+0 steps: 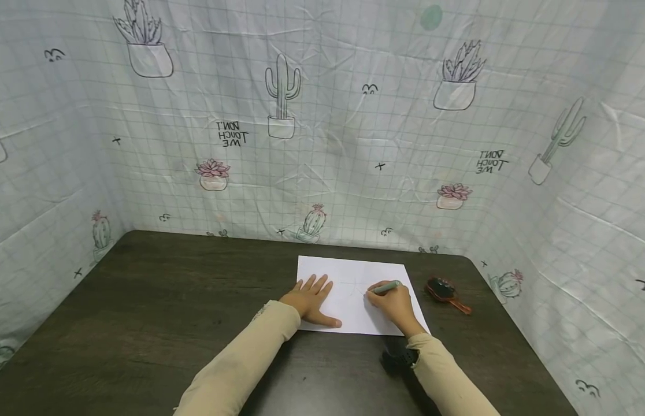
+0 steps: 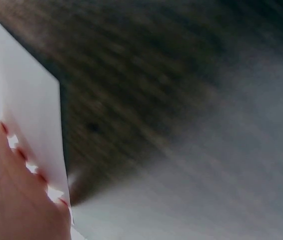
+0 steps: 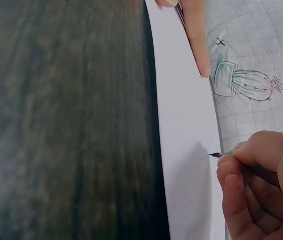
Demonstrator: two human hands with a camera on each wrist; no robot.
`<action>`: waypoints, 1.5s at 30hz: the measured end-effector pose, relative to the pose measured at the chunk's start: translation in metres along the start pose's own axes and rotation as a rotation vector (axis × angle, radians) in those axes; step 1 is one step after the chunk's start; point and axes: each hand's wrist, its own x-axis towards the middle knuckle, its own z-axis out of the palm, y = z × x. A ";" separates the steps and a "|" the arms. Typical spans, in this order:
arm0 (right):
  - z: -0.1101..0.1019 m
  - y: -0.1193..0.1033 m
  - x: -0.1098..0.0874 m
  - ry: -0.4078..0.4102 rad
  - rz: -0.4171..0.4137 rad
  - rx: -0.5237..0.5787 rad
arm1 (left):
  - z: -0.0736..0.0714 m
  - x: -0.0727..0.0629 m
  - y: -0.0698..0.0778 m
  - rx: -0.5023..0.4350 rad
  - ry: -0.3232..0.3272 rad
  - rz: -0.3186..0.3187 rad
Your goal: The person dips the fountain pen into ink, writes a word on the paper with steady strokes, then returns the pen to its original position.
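Note:
A white sheet of paper lies on the dark wooden table, with faint thin lines crossing near its middle. My left hand rests flat on its left part, fingers spread and thumb pointing right. In the left wrist view that hand lies along the paper's edge. My right hand pinches a green pen over the right half of the sheet. The right wrist view shows the pen's dark pointed nib right at the paper, with thumb and fingers curled round the barrel.
To the right of the paper lies a reddish-brown handled object with a dark oval face. A dark band-like item shows at the right wrist. Behind the table hangs a pale gridded cloth printed with cacti.

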 end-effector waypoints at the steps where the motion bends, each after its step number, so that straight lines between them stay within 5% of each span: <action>1: -0.001 0.000 -0.001 0.000 0.001 -0.002 | -0.002 -0.002 0.002 -0.004 0.001 0.000; 24: -0.017 0.007 -0.015 -0.018 -0.042 -0.030 | 0.008 0.011 -0.009 0.015 -0.008 0.023; 34: -0.021 0.007 -0.018 -0.024 -0.037 -0.038 | -0.008 -0.008 0.006 -0.033 -0.009 0.015; 45: -0.022 0.004 -0.017 -0.051 -0.022 -0.037 | 0.007 0.010 -0.006 -0.006 -0.019 0.017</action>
